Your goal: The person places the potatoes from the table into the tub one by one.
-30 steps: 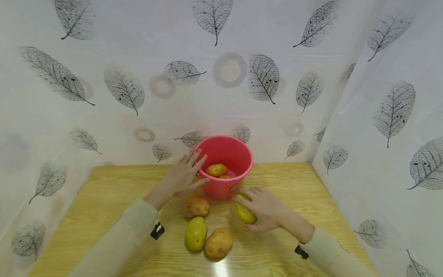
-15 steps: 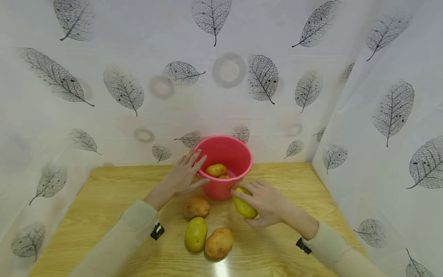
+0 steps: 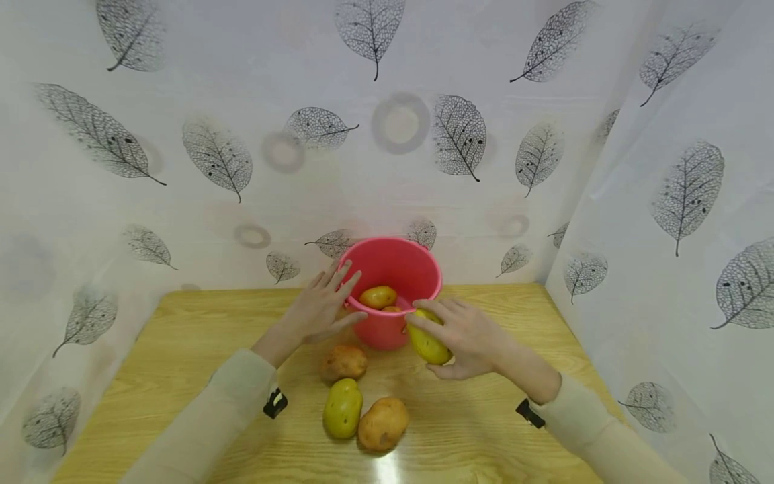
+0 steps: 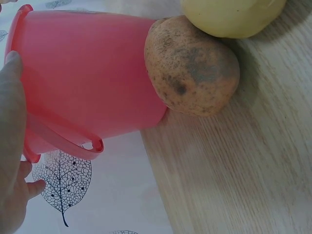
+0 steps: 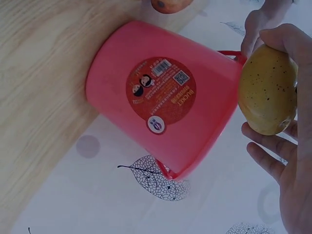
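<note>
A pink bucket [image 3: 382, 331] stands on the table with potatoes inside, among them a yellowish potato [image 3: 377, 297]. My left hand [image 3: 317, 306] rests at the bucket's left rim, its fingers spread and straight, the thumb along the near side. In my right hand [image 3: 470, 339] is a yellow-green potato [image 3: 428, 344], gripped between fingertips and thumb, raised off the table at the bucket's right front rim. The right wrist view shows this speckled potato [image 5: 268, 90] level with the rim, outside the bucket. A brown potato [image 4: 192, 68] lies close against the bucket's base.
Nearer on the wooden table [image 3: 484, 437] lie a green-yellow potato [image 3: 342, 409] and a tan potato [image 3: 383, 425], side by side. A leaf-patterned sheet [image 3: 399, 188] hangs behind the table and along its sides. The bucket's handle [image 4: 68, 144] hangs down at its side.
My right hand has lifted the yellow-green potato from the table up to the height of the bucket's rim. The left hand and the other potatoes have stayed put.
</note>
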The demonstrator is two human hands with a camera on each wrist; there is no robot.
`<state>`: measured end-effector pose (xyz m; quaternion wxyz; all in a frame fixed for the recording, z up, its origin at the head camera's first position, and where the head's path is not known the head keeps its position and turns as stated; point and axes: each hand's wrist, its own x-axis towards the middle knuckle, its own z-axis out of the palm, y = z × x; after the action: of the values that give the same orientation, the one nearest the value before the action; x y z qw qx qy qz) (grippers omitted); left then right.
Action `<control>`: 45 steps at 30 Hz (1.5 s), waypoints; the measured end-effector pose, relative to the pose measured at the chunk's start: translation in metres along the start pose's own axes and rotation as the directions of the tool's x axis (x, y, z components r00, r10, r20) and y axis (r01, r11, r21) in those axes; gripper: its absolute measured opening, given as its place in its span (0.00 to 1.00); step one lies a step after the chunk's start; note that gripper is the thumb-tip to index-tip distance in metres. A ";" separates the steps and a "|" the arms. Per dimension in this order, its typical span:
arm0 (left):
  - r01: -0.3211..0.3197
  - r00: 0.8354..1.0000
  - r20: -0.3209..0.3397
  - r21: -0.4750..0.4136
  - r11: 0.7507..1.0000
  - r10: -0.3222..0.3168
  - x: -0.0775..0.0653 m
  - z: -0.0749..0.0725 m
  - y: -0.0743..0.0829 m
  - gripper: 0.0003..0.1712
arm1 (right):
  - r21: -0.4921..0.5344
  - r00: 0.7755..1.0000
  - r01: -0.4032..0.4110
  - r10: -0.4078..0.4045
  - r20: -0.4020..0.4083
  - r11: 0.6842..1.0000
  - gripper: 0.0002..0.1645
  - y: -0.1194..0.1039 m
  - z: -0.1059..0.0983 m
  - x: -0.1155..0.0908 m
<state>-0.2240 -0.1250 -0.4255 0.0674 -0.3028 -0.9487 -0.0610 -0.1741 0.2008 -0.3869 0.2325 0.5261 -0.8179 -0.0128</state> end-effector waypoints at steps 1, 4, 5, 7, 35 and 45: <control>0.001 1.000 0.001 -0.001 1.000 -0.001 0.000 0.000 0.000 0.51 | 0.001 1.000 -0.001 0.001 -0.005 1.000 0.55 0.001 -0.001 0.001; 0.002 1.000 0.003 -0.009 1.000 -0.002 0.000 -0.001 0.000 0.51 | 0.010 1.000 -0.005 0.005 -0.012 1.000 0.53 0.006 -0.003 0.005; 0.001 1.000 0.001 -0.012 1.000 -0.001 0.000 -0.001 0.000 0.51 | 0.015 1.000 -0.006 0.006 -0.012 1.000 0.53 0.007 -0.004 0.006; -0.001 1.000 0.000 -0.012 1.000 0.001 0.000 -0.001 -0.001 0.51 | 0.023 1.000 -0.009 0.009 -0.011 1.000 0.53 0.010 -0.005 0.008; 0.011 1.000 0.015 0.007 1.000 -0.011 0.002 0.003 -0.001 0.52 | 0.022 0.989 -0.126 0.127 -0.074 0.992 0.50 0.067 -0.002 0.041; 0.014 1.000 0.010 0.007 1.000 -0.014 0.002 0.002 0.000 0.52 | 0.040 0.981 -0.193 0.193 0.010 0.980 0.49 0.078 0.004 0.057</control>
<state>-0.2261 -0.1235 -0.4271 0.0631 -0.2960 -0.9514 -0.0568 -0.2615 0.1853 -0.3491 0.2194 0.4490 -0.8658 0.0249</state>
